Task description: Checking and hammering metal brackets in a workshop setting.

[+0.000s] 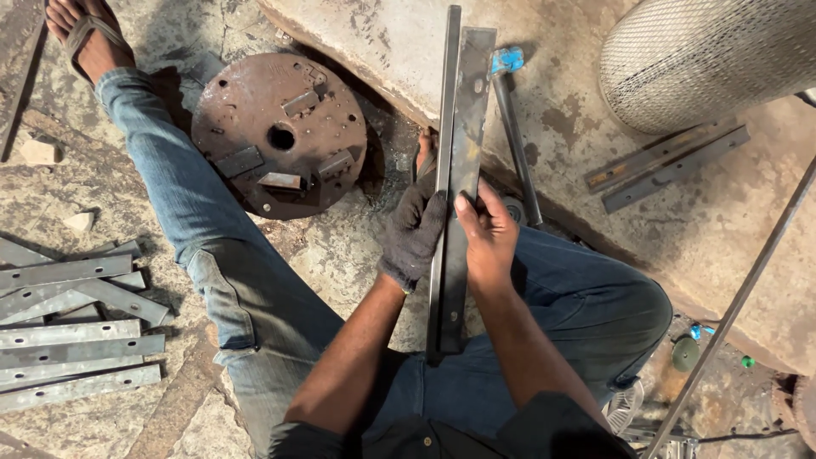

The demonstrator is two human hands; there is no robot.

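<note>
Both hands (450, 238) grip the long steel bars (457, 161) between them.

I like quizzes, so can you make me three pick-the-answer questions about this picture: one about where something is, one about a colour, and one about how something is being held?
1. Where does the round rusty metal disc lie?
A. On the floor beside the blue-jeaned leg
B. On the person's lap
C. On the woven mesh cylinder

2. What colour is the handle end of the hammer on the stone slab?
A. Red
B. Blue
C. Yellow

3. How are the long flat steel bars held?
A. By one hand only
B. By no hand
C. By both hands

Answers: 1 A, the disc rests on the ground by the leg. 2 B, its end is bright blue. 3 C, the gloved left hand and bare right hand both grip them.
</note>
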